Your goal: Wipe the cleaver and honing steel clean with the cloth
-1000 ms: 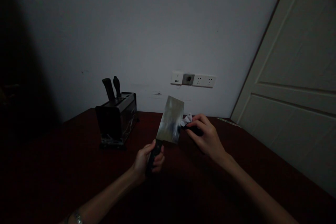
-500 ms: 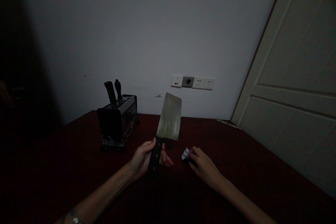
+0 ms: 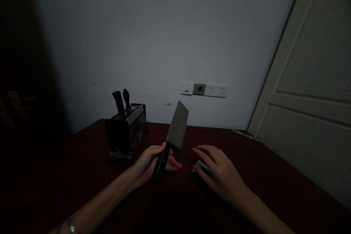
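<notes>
A knife block (image 3: 126, 131) stands near the far left edge of the table (image 3: 82, 175) (two dark handles stick out). Over the middle, the left hand (image 3: 149, 162) has its fingers clamped on the black handle of a cleaver (image 3: 178, 126), blade tilted up and away. Just right of it, the right hand (image 3: 221, 172) lies palm down, fingers loosely apart, over a small white cloth (image 3: 199, 163) on the tabletop.

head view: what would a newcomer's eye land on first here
The broad steel cleaver with a black handle stands out, held blade-up in the left hand at centre above the dark red table. Just to its right, the right hand lies over a small white wad of cloth. Behind, to the left, a dark metal knife block holds two black handles.
</notes>
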A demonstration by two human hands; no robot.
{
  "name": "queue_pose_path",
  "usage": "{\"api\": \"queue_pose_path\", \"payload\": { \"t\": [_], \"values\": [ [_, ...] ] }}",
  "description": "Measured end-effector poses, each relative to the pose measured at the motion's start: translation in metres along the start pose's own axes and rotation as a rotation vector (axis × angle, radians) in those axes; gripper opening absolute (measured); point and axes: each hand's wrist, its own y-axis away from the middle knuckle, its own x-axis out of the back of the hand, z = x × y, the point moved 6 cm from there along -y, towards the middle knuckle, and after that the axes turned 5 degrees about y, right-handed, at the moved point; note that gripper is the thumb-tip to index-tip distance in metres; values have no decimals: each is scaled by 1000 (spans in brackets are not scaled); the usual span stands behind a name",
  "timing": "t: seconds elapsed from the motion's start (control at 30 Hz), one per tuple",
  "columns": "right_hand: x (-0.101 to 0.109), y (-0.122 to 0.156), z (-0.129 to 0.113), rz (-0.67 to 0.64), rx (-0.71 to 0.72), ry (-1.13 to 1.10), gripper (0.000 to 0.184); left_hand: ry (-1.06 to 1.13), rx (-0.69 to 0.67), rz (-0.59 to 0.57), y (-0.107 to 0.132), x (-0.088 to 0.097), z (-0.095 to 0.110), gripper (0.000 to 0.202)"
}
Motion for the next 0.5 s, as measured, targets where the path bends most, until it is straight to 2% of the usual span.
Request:
{"api": "queue_pose_path", "payload": {
  "t": [0.1, 0.2, 0.3, 0.5],
  "values": [
    [19, -19, -36, 129, 239, -32, 35, 37, 64, 62, -4, 2, 2, 32],
    [16, -30, -63, 129, 391, -30, 35, 97, 161, 148, -7, 7, 2, 32],
    [7, -38, -72, 149, 421, -8, 35, 149, 231, 183, -9, 8, 2, 32],
    [-12, -51, -75, 177, 452, -23, 31, 144, 299, 253, -9, 8, 0, 33]
  ]
}}
